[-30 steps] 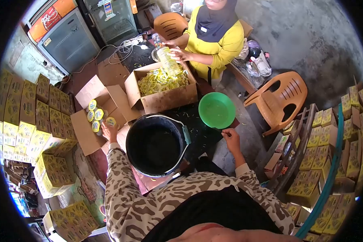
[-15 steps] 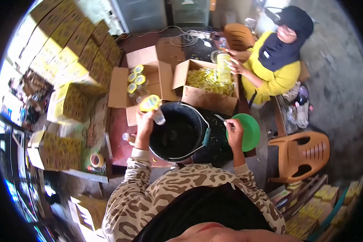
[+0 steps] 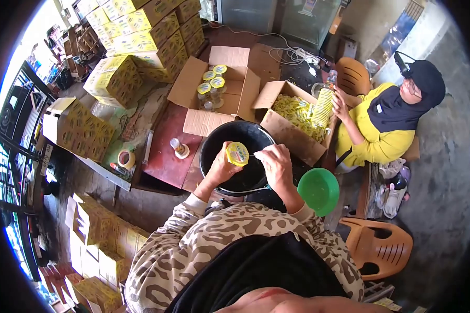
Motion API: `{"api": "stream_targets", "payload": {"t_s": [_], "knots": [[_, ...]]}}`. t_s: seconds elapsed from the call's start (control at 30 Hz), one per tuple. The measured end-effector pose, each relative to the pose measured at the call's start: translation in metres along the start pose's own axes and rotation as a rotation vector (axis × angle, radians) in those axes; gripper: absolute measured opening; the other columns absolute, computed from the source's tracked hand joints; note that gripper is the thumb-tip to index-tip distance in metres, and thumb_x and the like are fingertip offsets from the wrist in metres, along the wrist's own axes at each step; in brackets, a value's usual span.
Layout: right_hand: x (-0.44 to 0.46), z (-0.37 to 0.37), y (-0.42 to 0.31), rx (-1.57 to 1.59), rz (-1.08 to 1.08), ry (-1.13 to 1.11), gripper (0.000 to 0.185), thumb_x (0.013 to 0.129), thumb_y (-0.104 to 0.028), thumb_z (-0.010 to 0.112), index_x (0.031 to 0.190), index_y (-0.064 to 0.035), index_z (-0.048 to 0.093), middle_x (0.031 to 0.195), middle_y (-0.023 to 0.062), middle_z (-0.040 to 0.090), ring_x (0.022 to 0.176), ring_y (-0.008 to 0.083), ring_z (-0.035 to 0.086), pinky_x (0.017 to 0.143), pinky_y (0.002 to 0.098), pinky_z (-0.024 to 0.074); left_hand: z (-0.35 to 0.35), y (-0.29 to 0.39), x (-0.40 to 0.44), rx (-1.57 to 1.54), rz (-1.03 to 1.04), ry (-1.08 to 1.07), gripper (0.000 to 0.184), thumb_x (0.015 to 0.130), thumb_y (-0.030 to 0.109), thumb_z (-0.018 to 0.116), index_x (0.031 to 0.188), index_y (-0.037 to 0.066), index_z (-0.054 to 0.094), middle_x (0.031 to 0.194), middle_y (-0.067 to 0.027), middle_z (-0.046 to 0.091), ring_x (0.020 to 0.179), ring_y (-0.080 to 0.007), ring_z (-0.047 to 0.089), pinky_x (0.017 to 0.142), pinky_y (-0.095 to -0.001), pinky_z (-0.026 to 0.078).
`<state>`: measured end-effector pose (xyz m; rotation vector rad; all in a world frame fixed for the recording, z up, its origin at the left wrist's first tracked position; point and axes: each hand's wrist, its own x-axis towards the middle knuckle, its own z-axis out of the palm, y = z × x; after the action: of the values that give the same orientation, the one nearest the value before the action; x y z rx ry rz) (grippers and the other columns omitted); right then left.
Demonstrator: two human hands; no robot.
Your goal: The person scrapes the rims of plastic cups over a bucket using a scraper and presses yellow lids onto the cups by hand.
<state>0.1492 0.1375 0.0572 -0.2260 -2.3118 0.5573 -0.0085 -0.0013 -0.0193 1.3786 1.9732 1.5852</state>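
Across the work desk [image 3: 159,163]: open box [image 3: 187,78] at the back, 2nd box [image 3: 292,136] to its R, full of yellow strips [image 3: 292,110]. Black bucket [image 3: 212,141] on the near side, mouth up, w/ green bowl [image 3: 318,193] near it on the R.

Both hands raised over the bucket, close together, approx. level. Left hand [image 3: 223,167] angled fwd & inward, curled snugly round a yellow-lidded cup [image 3: 237,154]; lid faces up, tilted twd the wearer. Right hand [image 3: 277,164] back-side up, wrist bent in, fingers folded in a tight pinch on a thin tool [image 3: 252,154]. Tool points L at the lid's edge; can't tell if it's touching.
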Motion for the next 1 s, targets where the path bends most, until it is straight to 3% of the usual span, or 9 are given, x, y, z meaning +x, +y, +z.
{"api": "stream_targets", "payload": {"t_s": [0.07,0.17,0.27,0.37,0.53,0.8,1.0], "knots": [[0.002,0.000,-0.002,-0.081,-0.048,-0.059,0.016,0.082,-0.008,0.069,0.097,-0.0137,0.070,0.092,0.0007,0.061,0.089,0.0232,0.058,0.080,0.0375,0.0464,0.002,0.006,0.001,0.065,-0.035,0.011,0.068,0.066,0.007,0.083,0.123,0.000,0.047,0.106,-0.0200,0.064,0.101,-0.0405,0.065,0.088,-0.0427,0.054],[-0.003,0.007,0.004,-0.104,-0.075,-0.061,0.014,0.084,-0.011,0.066,0.097,-0.0132,0.068,0.092,0.0013,0.060,0.088,0.0227,0.058,0.080,0.0377,0.0463,0.004,0.004,0.002,0.110,-0.022,-0.029,0.074,0.066,0.006,0.084,0.127,0.001,0.044,0.110,-0.0180,0.062,0.102,-0.0354,0.065,0.087,-0.0401,0.053],[-0.012,0.018,0.013,-0.177,-0.108,-0.098,0.012,0.082,-0.009,0.064,0.092,-0.0120,0.068,0.086,0.0022,0.059,0.088,0.0236,0.058,0.080,0.0379,0.0465,0.010,0.005,0.001,0.144,-0.017,-0.022,0.074,0.066,0.005,0.084,0.128,0.001,0.044,0.109,-0.0178,0.062,0.103,-0.0375,0.064,0.089,-0.0409,0.052],[-0.021,0.020,0.020,-0.189,-0.070,-0.088,0.011,0.082,-0.010,0.063,0.091,-0.0127,0.069,0.085,0.0019,0.059,0.087,0.0240,0.058,0.078,0.0378,0.0460,0.017,0.001,-0.001,0.184,-0.037,-0.072,0.075,0.067,0.012,0.085,0.128,0.003,0.044,0.114,-0.0204,0.059,0.108,-0.0430,0.059,0.092,-0.0478,0.049],[-0.018,-0.010,0.012,-0.176,0.121,-0.110,0.008,0.081,-0.008,0.066,0.087,-0.0126,0.069,0.087,0.0026,0.059,0.087,0.0239,0.057,0.078,0.0386,0.0441,0.023,-0.003,-0.003,0.184,0.003,-0.112,0.077,0.067,0.009,0.082,0.133,0.002,0.041,0.120,-0.0205,0.054,0.113,-0.0417,0.053,0.097,-0.0477,0.044],[-0.014,-0.018,-0.009,-0.318,0.171,-0.033,0.008,0.081,-0.006,0.066,0.085,-0.0121,0.069,0.085,0.0039,0.058,0.086,0.0248,0.056,0.077,0.0391,0.0435,0.020,-0.010,0.002,0.066,0.070,-0.108,0.077,0.067,0.006,0.079,0.134,0.001,0.041,0.121,-0.0197,0.053,0.114,-0.0412,0.051,0.097,-0.0474,0.044],[-0.010,-0.018,-0.023,-0.215,0.258,0.004,0.014,0.077,-0.003,0.070,0.088,-0.0116,0.069,0.087,0.0052,0.057,0.087,0.0266,0.056,0.077,0.0411,0.0441,0.011,0.000,-0.002,0.282,0.030,-0.141,0.077,0.067,0.008,0.080,0.134,0.003,0.042,0.121,-0.0173,0.054,0.115,-0.0387,0.051,0.096,-0.0469,0.042]]}}
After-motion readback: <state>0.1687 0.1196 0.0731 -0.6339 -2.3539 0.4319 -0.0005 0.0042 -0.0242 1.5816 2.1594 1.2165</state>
